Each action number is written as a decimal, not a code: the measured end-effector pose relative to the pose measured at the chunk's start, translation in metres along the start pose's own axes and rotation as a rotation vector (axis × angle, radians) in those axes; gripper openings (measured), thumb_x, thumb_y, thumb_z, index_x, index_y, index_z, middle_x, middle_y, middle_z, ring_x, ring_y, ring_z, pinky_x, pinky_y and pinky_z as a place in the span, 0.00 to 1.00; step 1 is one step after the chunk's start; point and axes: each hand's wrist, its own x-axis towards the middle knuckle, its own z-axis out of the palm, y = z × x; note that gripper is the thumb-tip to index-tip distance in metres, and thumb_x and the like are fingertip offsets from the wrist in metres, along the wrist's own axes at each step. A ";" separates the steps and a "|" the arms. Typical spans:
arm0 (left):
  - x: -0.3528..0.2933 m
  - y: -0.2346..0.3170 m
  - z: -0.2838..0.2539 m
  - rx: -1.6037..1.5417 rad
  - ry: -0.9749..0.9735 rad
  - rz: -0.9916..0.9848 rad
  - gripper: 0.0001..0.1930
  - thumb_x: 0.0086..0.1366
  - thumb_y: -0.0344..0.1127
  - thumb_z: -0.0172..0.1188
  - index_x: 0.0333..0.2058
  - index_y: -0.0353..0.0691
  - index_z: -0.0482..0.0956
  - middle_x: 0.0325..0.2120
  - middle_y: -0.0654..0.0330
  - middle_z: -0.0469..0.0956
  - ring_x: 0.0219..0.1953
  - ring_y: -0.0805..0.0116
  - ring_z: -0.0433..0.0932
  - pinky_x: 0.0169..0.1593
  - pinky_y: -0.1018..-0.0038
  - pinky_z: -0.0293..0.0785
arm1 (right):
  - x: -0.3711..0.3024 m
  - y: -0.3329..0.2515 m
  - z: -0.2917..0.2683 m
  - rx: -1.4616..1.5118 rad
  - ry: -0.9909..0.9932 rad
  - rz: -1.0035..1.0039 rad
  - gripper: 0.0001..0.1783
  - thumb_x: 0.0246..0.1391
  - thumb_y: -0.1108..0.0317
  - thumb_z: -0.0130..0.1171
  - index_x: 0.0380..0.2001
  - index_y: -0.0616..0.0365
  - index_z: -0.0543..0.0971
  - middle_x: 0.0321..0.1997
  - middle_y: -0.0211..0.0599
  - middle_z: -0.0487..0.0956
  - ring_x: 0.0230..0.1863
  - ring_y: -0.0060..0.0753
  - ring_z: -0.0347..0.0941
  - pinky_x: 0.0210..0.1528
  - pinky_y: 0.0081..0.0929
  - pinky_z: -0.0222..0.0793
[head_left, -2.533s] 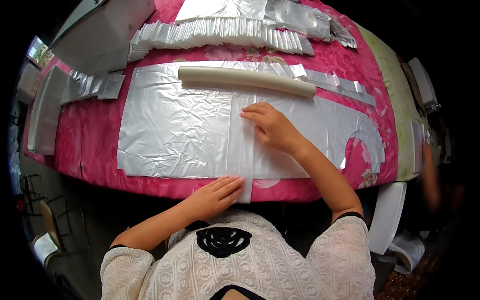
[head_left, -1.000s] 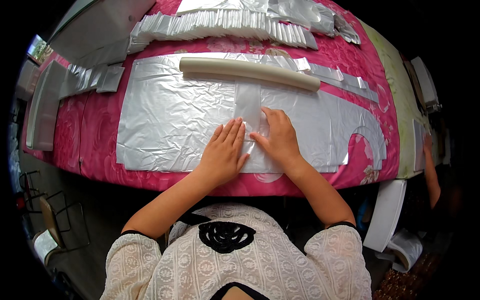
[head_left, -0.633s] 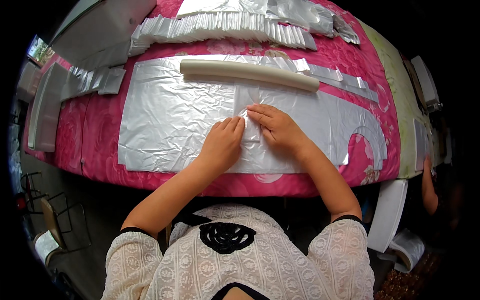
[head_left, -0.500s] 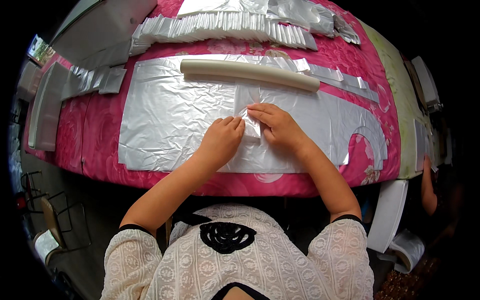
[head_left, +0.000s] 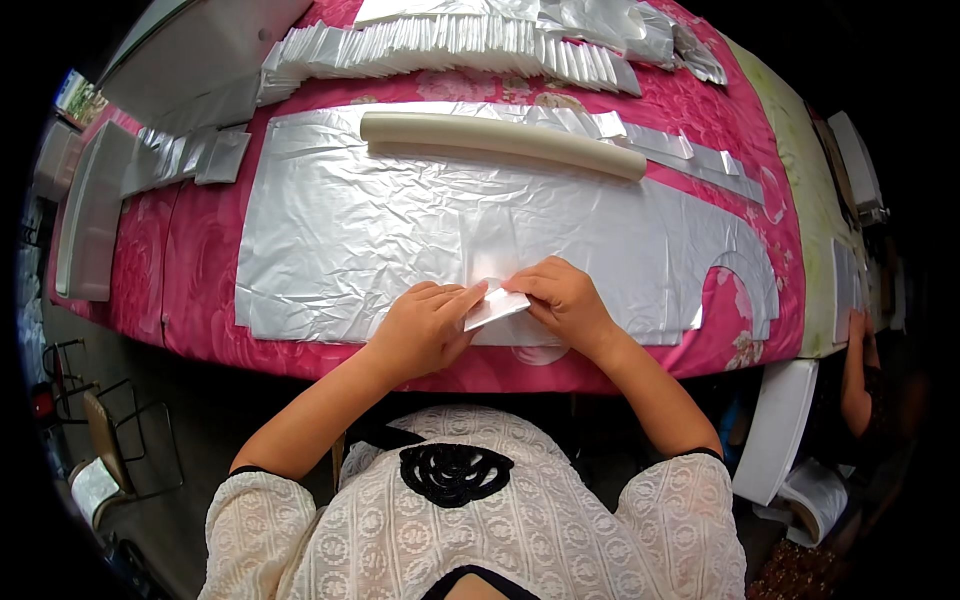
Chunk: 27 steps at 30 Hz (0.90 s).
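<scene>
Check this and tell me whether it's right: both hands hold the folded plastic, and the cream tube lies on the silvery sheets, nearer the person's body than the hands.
One part is wrong: the head view shows the cream tube on the silvery sheets beyond the left hand and right hand, not nearer. Both hands do hold the folded plastic.

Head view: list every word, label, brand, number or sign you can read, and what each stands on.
None can be read.
Folded plastic film: no legible print.
Cream tube: no lettering visible.
Pink tablecloth: flower pattern, no lettering visible.
Pale sheets at far right: too small to tell.
</scene>
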 end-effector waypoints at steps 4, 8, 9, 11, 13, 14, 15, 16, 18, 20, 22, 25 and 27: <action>0.015 -0.002 0.005 -0.333 0.074 -0.521 0.24 0.57 0.28 0.58 0.51 0.27 0.66 0.25 0.52 0.80 0.25 0.65 0.80 0.32 0.76 0.74 | 0.022 -0.006 -0.009 0.187 -0.074 0.470 0.10 0.51 0.67 0.58 0.32 0.62 0.81 0.22 0.33 0.78 0.25 0.26 0.72 0.29 0.22 0.66; 0.035 -0.015 0.002 -0.336 0.038 -0.738 0.34 0.57 0.30 0.59 0.60 0.27 0.54 0.23 0.52 0.80 0.24 0.69 0.79 0.31 0.78 0.73 | 0.044 0.004 -0.012 0.263 -0.194 0.683 0.14 0.50 0.63 0.57 0.24 0.65 0.80 0.18 0.33 0.77 0.19 0.19 0.70 0.24 0.20 0.64; 0.038 -0.016 0.000 -0.374 0.037 -0.773 0.35 0.57 0.30 0.59 0.60 0.27 0.54 0.23 0.53 0.80 0.24 0.70 0.79 0.31 0.78 0.73 | 0.048 0.007 -0.013 0.265 -0.252 0.735 0.15 0.50 0.62 0.57 0.22 0.65 0.80 0.17 0.34 0.77 0.18 0.19 0.70 0.23 0.20 0.64; 0.043 -0.017 -0.003 -0.450 0.035 -0.845 0.36 0.56 0.31 0.60 0.60 0.26 0.53 0.21 0.55 0.79 0.22 0.70 0.78 0.31 0.77 0.73 | 0.055 0.007 -0.016 0.235 -0.297 0.788 0.15 0.49 0.62 0.58 0.19 0.64 0.79 0.16 0.33 0.76 0.18 0.20 0.71 0.21 0.20 0.63; 0.049 -0.012 -0.011 -0.440 -0.002 -0.873 0.36 0.56 0.31 0.61 0.59 0.26 0.54 0.27 0.53 0.79 0.25 0.68 0.79 0.33 0.75 0.74 | 0.059 0.005 -0.016 0.226 -0.311 0.826 0.16 0.49 0.61 0.57 0.18 0.63 0.79 0.15 0.34 0.76 0.17 0.21 0.72 0.22 0.21 0.64; 0.050 -0.011 -0.013 -0.435 -0.021 -0.886 0.36 0.55 0.31 0.61 0.59 0.26 0.54 0.30 0.52 0.78 0.27 0.67 0.79 0.33 0.74 0.74 | 0.060 0.004 -0.016 0.231 -0.302 0.839 0.16 0.48 0.61 0.57 0.17 0.63 0.79 0.14 0.35 0.76 0.17 0.23 0.72 0.23 0.22 0.65; 0.047 -0.013 -0.008 -0.243 0.059 -0.724 0.36 0.55 0.31 0.61 0.59 0.26 0.54 0.34 0.50 0.77 0.31 0.64 0.78 0.36 0.72 0.74 | 0.061 0.003 -0.017 0.236 -0.292 0.851 0.16 0.48 0.61 0.57 0.17 0.63 0.79 0.14 0.35 0.76 0.17 0.24 0.73 0.24 0.23 0.67; 0.040 -0.016 -0.001 -0.053 0.136 -0.560 0.36 0.54 0.31 0.61 0.59 0.26 0.55 0.38 0.48 0.75 0.35 0.62 0.78 0.39 0.71 0.73 | 0.062 0.003 -0.017 0.231 -0.305 0.853 0.16 0.48 0.60 0.57 0.17 0.63 0.79 0.14 0.36 0.76 0.17 0.24 0.73 0.24 0.23 0.67; 0.034 -0.021 0.011 0.169 0.184 -0.296 0.36 0.54 0.33 0.61 0.59 0.26 0.55 0.46 0.45 0.69 0.45 0.57 0.73 0.47 0.67 0.69 | 0.065 0.004 -0.017 0.223 -0.330 0.855 0.16 0.48 0.60 0.56 0.17 0.63 0.79 0.14 0.36 0.77 0.17 0.24 0.73 0.24 0.23 0.67; 0.038 -0.017 0.020 0.233 0.130 -0.103 0.37 0.55 0.38 0.61 0.59 0.26 0.56 0.54 0.42 0.62 0.56 0.51 0.65 0.57 0.62 0.62 | 0.065 0.006 -0.017 0.283 -0.331 0.884 0.15 0.48 0.62 0.57 0.18 0.63 0.79 0.15 0.34 0.76 0.17 0.22 0.73 0.21 0.21 0.65; 0.043 -0.008 0.030 0.296 0.054 -0.142 0.40 0.56 0.46 0.59 0.59 0.26 0.54 0.58 0.41 0.58 0.61 0.49 0.56 0.62 0.60 0.52 | 0.065 0.010 -0.015 0.314 -0.332 0.896 0.14 0.48 0.63 0.58 0.18 0.64 0.78 0.16 0.33 0.75 0.18 0.21 0.73 0.20 0.19 0.64; 0.042 -0.012 0.042 0.340 -0.050 -0.222 0.49 0.55 0.62 0.52 0.60 0.23 0.48 0.62 0.40 0.47 0.67 0.48 0.43 0.66 0.57 0.38 | 0.064 0.014 -0.012 0.304 -0.322 0.891 0.14 0.47 0.63 0.59 0.19 0.64 0.78 0.16 0.33 0.76 0.18 0.22 0.73 0.20 0.20 0.65; 0.042 -0.011 0.044 0.332 -0.062 -0.247 0.51 0.54 0.64 0.51 0.60 0.23 0.47 0.62 0.39 0.47 0.67 0.48 0.43 0.66 0.56 0.38 | 0.062 0.013 -0.011 0.277 -0.306 0.887 0.14 0.45 0.62 0.60 0.18 0.64 0.78 0.17 0.34 0.76 0.18 0.22 0.72 0.21 0.20 0.65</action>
